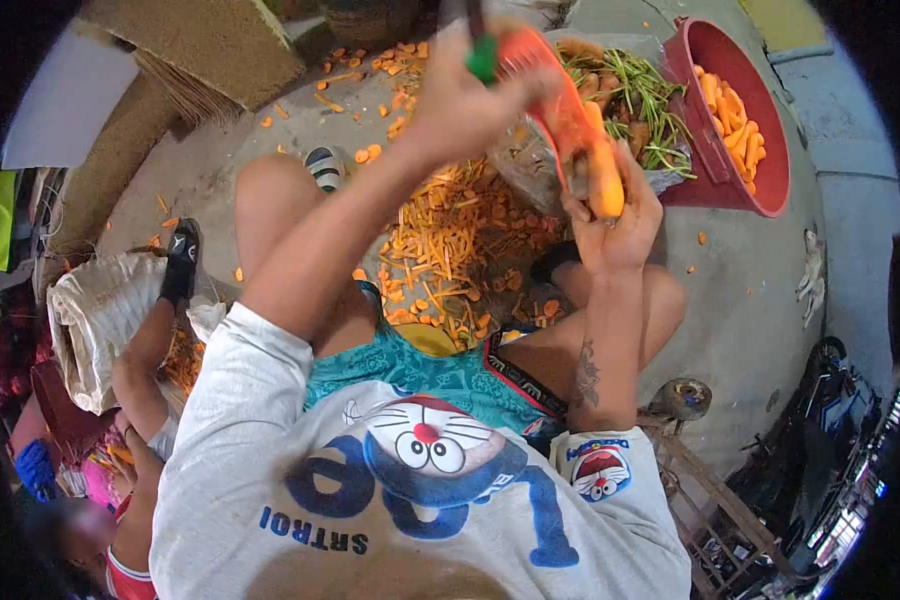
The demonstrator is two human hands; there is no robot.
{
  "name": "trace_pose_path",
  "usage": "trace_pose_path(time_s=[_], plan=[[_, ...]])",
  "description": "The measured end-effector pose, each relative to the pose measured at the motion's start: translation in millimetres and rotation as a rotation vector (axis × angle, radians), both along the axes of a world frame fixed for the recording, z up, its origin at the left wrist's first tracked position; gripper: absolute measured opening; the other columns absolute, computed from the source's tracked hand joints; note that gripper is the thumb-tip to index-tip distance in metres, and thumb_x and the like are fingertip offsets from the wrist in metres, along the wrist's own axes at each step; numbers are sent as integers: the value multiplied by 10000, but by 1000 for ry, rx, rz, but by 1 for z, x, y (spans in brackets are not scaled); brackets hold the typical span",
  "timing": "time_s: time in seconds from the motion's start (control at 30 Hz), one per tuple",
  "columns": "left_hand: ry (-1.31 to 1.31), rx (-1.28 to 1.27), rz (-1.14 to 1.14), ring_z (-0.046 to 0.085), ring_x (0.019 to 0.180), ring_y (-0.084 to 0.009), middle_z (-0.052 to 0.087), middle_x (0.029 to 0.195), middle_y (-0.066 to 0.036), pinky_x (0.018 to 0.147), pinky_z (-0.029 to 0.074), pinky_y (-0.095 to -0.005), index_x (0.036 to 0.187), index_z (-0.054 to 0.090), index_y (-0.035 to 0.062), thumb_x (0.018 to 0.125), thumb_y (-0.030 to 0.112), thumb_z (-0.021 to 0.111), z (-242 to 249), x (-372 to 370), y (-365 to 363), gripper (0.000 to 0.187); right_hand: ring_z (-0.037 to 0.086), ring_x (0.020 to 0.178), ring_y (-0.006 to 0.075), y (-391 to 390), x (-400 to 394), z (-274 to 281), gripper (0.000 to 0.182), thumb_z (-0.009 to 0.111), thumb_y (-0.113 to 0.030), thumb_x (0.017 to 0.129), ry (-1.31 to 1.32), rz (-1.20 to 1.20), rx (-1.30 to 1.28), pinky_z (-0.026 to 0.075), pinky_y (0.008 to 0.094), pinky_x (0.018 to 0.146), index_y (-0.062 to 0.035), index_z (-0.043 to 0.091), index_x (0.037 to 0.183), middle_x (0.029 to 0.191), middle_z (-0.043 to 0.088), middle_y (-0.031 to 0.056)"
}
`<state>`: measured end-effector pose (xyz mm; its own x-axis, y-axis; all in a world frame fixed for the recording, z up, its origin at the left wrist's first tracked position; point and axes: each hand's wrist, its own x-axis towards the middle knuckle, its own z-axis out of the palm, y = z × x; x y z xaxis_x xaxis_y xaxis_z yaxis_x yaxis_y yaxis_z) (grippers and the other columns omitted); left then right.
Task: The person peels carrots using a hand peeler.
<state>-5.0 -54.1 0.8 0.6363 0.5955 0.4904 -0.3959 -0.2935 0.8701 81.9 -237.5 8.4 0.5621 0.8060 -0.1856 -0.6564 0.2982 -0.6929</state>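
White sack (95, 310): it stands at the left, near another person's leg; it is apart from my hands.
Orange peelings (435, 235): they lie scattered on the floor between my legs, thin and light as I judge.
Left hand (455, 105): blurred, but the fingers look clamped around the green-handled tool (482, 58); its working edge I cannot tell.
Red plastic piece (550, 100): long and slotted, between my two hands; it seems thin and bendable, and I cannot tell what supports it.
Carrot (605, 180): in my right hand, with its rounded end toward me; I judge it stiff and rather light, but slippery where the skin is off – a thin tip could snap.
Right hand (620, 215): clamped on the carrot near this rounded end. This is a good place to hold, I think – thick, and away from the tool.
Leafy stems (645, 95): in a clear bag beyond my right hand, soft and easily crushed, I suppose.
Red tub (705, 150): tilted at the right, holding more carrots.
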Motion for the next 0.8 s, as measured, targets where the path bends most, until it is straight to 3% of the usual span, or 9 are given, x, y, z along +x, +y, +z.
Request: trace_pose_path(time_s=[0.03, 0.13, 0.2, 0.4, 0.5, 0.6, 0.67, 0.7, 0.8], plan=[[2, -3, -5, 636, 790, -81, 693, 868, 13, 718, 539, -270, 1036, 678, 45, 856, 207, 839, 0, 1, -6, 290, 594, 750, 120, 4, -7, 8, 366, 509, -264, 1039, -21, -186, -174, 446, 253, 570, -27, 584, 1307, 971, 650, 65], [-16, 218, -81, 634, 779, -78, 693, 865, 19, 697, 535, -268, 1021, 669, 54, 862, 217, 835, 4, -1, -10, 282, 534, 693, 106, -6, -8, -2, 347, 502, -267, 1044, -93, -101, -118, 399, 238, 544, -37, 584, 1290, 923, 625, 50], [30, 118, 89, 659, 712, -125, 684, 814, -52, 659, 542, -300, 983, 601, 5, 961, 46, 677, 18, 2, 25, 89, 501, 654, 116, -11, 1, -14, 364, 479, -284, 1050, -26, 16, -2, 396, 235, 546, -41, 581, 1302, 902, 615, 42], [97, -74, 40, 626, 763, -72, 693, 866, 12, 674, 520, -257, 1008, 683, 50, 854, 193, 838, 1, 1, -9, 261, 505, 686, 118, -8, 4, -10, 399, 470, -296, 1049, -47, -21, -35, 397, 235, 542, -47, 556, 1349, 987, 630, 57], [-61, 203, -16, 631, 771, -74, 681, 847, 19, 702, 535, -262, 1029, 676, 47, 869, 157, 816, -6, 6, -2, 239, 491, 706, 117, -12, 1, -14, 403, 454, -294, 1058, -198, -84, -144, 387, 233, 539, -52, 538, 1369, 1035, 622, 69], [-75, -39, 65, 658, 722, -118, 685, 806, -41, 661, 543, -295, 985, 607, 11, 957, 42, 679, 11, 7, 37, 83, 592, 753, 148, -13, 1, -12, 384, 482, -292, 1049, -87, -41, -60, 459, 278, 604, -3, 603, 1270, 974, 637, 82], [-57, -46, 114, 658, 725, -123, 678, 810, -39, 666, 546, -297, 985, 605, 13, 955, 31, 677, 10, 5, 35, 80, 672, 882, 189, -16, 17, -23, 387, 493, -279, 1043, 79, 313, 260, 541, 305, 774, 29, 604, 1249, 1091, 674, 115], [4, -101, 80, 649, 770, -105, 678, 825, -9, 709, 543, -286, 1010, 647, 24, 903, 76, 752, 5, 3, 22, 158, 579, 786, 134, -14, 7, -15, 475, 463, -276, 1053, -28, 149, 100, 446, 239, 580, 27, 485, 1418, 979, 622, 82], [-44, 15, 12, 638, 824, -82, 682, 869, 16, 756, 541, -277, 1031, 689, 30, 860, 121, 817, -6, 4, -11, 232, 531, 748, 132, 8, -15, 20, 458, 468, -280, 1055, -72, -240, -246, 410, 237, 562, 36, 502, 1384, 923, 589, 68]])
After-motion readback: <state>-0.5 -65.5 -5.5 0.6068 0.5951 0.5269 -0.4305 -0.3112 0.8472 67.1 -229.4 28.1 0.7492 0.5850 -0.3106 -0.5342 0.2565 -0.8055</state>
